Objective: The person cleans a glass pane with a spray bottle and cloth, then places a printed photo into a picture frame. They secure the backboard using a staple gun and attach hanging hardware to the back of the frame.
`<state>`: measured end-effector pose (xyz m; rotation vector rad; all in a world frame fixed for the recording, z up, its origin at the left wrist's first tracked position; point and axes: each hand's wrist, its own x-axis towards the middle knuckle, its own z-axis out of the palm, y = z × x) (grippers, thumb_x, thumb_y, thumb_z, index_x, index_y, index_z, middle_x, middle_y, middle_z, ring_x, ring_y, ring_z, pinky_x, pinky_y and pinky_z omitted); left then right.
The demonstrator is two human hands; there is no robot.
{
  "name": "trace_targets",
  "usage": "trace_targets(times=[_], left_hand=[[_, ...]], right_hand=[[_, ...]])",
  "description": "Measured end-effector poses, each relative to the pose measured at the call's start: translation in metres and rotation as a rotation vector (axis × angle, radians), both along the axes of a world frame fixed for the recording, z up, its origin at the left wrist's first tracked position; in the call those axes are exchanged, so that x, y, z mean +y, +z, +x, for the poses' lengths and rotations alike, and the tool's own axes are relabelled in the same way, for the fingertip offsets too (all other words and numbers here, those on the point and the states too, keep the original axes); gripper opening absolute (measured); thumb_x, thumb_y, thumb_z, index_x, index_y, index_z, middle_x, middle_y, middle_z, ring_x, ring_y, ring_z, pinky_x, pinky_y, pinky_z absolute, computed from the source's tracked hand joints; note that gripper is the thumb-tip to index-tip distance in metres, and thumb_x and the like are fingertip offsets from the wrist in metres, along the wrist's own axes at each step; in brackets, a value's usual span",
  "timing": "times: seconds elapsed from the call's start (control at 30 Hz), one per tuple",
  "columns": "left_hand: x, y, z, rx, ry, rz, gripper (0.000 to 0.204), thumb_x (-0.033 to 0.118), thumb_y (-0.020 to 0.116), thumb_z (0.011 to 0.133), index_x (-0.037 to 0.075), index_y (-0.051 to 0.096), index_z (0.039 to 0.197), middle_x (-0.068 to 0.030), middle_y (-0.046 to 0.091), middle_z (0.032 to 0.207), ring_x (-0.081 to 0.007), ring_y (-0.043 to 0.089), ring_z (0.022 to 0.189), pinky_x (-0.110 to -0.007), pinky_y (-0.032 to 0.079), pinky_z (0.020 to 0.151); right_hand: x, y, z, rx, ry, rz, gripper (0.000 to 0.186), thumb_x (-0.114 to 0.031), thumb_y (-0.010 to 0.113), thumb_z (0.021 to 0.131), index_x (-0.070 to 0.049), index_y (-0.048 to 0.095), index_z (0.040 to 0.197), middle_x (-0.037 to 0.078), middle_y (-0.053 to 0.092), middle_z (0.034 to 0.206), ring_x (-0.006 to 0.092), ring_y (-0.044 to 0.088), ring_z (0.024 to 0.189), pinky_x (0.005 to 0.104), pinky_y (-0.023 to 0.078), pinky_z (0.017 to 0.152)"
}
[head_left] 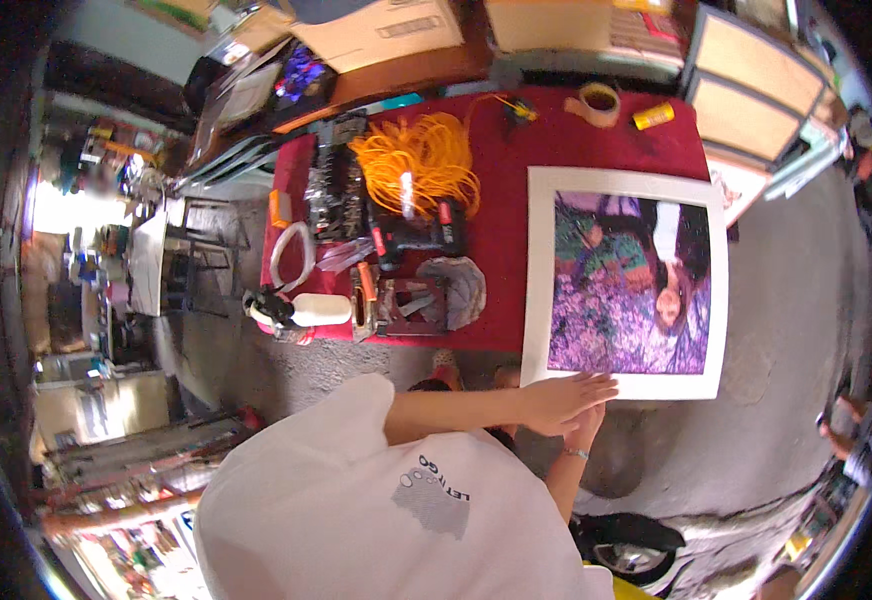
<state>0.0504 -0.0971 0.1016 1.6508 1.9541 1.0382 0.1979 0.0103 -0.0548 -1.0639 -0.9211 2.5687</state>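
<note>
A large picture (606, 270) with a wide white border lies at the right end of the red-covered table (506, 240), its near edge jutting past the table. It shows a person among purple flowers, turned upside down to me. My left hand (561, 402) reaches across from the left, its fingers stretched out together over the picture's near white border. Just below it, my right hand (583, 430), with a band at the wrist, comes up to the same edge. The left hand covers most of the right hand's fingers, so whether they grip the border is hidden.
On the table's left lie coiled orange cord (421, 155), a cordless drill (416, 240), a white bottle (321, 310) and a ring of clear tubing (293, 255). A tape roll (596, 103) and yellow tube (654, 116) sit at the back. Cardboard boxes (386, 38) stand behind.
</note>
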Motion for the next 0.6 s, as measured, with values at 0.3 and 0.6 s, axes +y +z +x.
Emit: trace_targets(times=[0.3, 0.6], left_hand=[[-0.234, 0.015, 0.007, -0.284, 0.441, -0.261, 0.035, 0.025, 0.060, 0.092, 0.007, 0.063, 0.122, -0.0160, 0.067, 0.112, -0.0338, 0.064, 0.104, -0.046, 0.050, 0.091], [-0.423, -0.028, 0.029, -0.626, 0.776, -0.428, 0.034, 0.029, 0.063, 0.092, 0.006, 0.064, 0.117, -0.0132, 0.072, 0.101, -0.0293, 0.069, 0.095, -0.041, 0.054, 0.083]], right_hand=[[-0.028, 0.138, -0.021, -0.024, -0.242, 0.173, 0.038, -0.008, 0.066, 0.094, -0.005, 0.053, 0.129, 0.007, 0.066, 0.111, 0.0191, 0.064, 0.099, 0.0346, 0.055, 0.085], [-0.167, 0.229, -0.076, 0.106, -0.170, 0.210, 0.032, -0.008, 0.067, 0.093, -0.010, 0.058, 0.123, 0.004, 0.066, 0.111, 0.0176, 0.064, 0.095, 0.0338, 0.054, 0.076]])
